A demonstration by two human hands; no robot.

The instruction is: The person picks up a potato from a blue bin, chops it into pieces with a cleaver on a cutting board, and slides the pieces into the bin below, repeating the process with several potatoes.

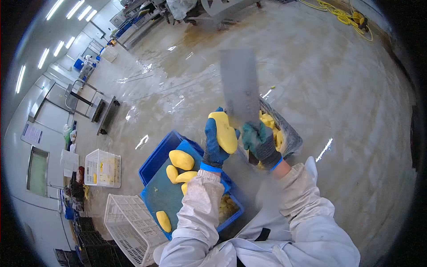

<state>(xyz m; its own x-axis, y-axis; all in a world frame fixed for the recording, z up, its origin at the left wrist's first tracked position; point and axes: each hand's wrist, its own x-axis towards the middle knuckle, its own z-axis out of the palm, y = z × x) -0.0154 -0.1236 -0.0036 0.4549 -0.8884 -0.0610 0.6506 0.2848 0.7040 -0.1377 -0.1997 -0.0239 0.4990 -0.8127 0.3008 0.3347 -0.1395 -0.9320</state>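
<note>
Here, left hand (213, 144) holds one fruit (224, 131), right hand (261, 142) one cleaver (240, 84).

**One head camera, looking steeply down**

The single view came from a camera worn on the person's head. It faced forward and steeply down, past the white sleeves (200, 204). The left hand (215, 144) with a peeled yellow piece (224, 131) and the right hand (261, 142) with a cleaver (240, 84) stood close to the lens, near the middle. The lens was a very wide fisheye: the picture was round, with dark corners, and the wet floor (338, 89) curved toward the edges.
</note>
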